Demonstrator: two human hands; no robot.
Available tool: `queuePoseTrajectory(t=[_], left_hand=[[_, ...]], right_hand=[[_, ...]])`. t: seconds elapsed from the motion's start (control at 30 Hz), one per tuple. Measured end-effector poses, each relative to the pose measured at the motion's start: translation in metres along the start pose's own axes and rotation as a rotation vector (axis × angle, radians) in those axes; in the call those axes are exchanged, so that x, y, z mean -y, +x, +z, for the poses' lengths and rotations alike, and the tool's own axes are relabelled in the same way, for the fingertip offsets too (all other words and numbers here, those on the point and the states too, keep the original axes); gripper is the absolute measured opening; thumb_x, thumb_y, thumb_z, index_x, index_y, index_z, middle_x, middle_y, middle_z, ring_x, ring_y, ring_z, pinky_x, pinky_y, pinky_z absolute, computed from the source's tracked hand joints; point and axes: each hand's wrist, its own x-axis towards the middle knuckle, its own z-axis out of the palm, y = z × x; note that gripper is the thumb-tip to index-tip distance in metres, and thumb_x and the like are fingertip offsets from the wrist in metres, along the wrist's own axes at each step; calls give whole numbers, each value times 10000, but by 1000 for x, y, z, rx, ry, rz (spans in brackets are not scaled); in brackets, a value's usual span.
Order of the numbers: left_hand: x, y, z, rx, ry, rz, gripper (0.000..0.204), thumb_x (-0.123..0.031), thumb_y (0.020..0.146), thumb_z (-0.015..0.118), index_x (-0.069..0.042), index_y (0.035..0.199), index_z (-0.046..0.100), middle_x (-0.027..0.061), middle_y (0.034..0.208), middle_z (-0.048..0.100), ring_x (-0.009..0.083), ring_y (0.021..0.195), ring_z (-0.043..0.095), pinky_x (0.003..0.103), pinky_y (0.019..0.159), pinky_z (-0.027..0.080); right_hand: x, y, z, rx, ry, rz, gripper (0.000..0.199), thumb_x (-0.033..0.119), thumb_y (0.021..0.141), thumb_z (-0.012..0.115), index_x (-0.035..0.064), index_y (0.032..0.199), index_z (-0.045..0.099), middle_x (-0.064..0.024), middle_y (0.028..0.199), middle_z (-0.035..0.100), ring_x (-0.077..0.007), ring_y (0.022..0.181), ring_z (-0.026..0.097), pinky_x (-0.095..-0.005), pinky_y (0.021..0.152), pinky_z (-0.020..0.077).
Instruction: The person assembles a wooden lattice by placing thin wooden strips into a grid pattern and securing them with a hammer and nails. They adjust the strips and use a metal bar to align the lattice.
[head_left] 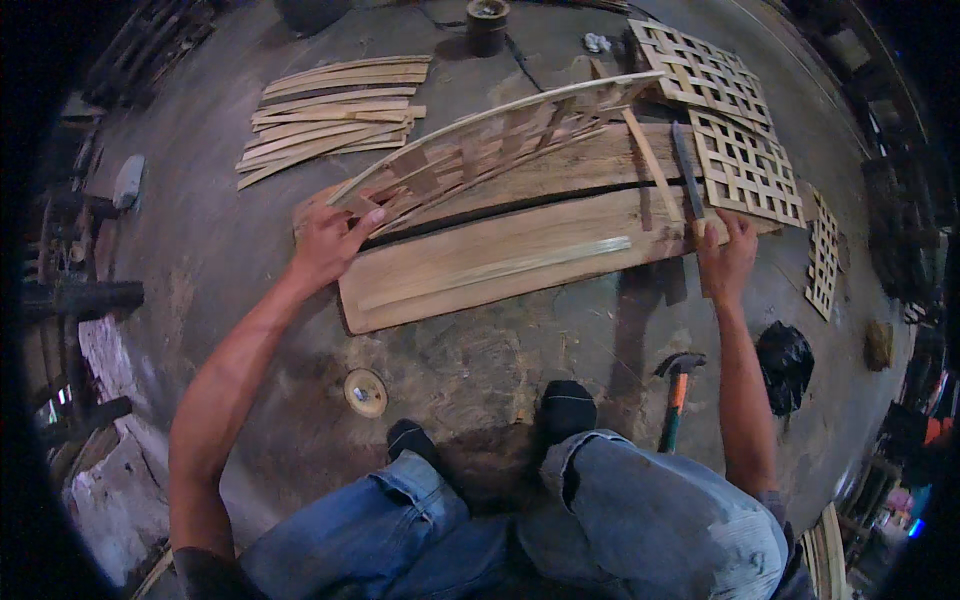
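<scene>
My left hand (330,240) is closed round the near left end of a woven lattice panel of flat wooden strips (500,140). The panel is tilted up on its edge over two wooden boards (480,250) on the floor. At the right end of the boards, my right hand (728,255) is closed on the pale handle of a long-bladed knife (686,165), whose dark blade points away from me. Beside the blade leans a loose flat strip (652,165). Another pale strip (520,272) lies along the nearer board.
Finished-looking lattice panels (745,165) lie at the right, beside the boards. Loose strips (340,110) are piled at the far left. Nearer are a hammer (677,400), a black plastic bag (785,365) and a round disc (365,393). A dark pot (487,30) stands at the back.
</scene>
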Motion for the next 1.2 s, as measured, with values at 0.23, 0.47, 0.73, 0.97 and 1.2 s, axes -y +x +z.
queuePoseTrajectory(t=[0.23,0.47,0.73,0.97,1.2], left_hand=[[5,6,0,-47,365,594,397,-90,784,694,-98,1180,667,104,1075,676,284,988,656,359,848,540],[30,-3,9,-100,557,568,367,3,748,641,-101,1099,675,89,1073,652,284,1036,634,366,856,546],[60,-8,37,-16,513,406,514,88,688,615,-93,1169,622,119,1123,610,318,1044,598,399,901,512],[71,-28,50,-209,32,-261,470,21,822,642,-70,1276,564,111,1047,642,218,948,640,330,847,531],[61,-19,52,-37,-308,-419,584,-13,821,714,-13,1350,467,91,999,646,136,911,612,280,818,523]], right_hand=[[81,102,3,1127,1843,682,466,462,964,529,42,1147,619,-52,960,664,-140,834,631,-290,710,516],[81,64,34,1080,1443,490,338,188,959,603,2,1240,576,-23,1039,667,-88,874,623,-255,772,531],[80,42,65,945,1129,277,365,224,910,675,-27,1173,640,-42,967,684,-99,823,603,-265,719,492],[80,39,71,859,846,165,360,205,848,747,-15,1120,663,-49,906,690,-111,807,624,-262,731,505],[82,47,62,792,799,108,349,207,754,813,-6,1012,715,-83,850,710,-135,777,641,-288,714,513]])
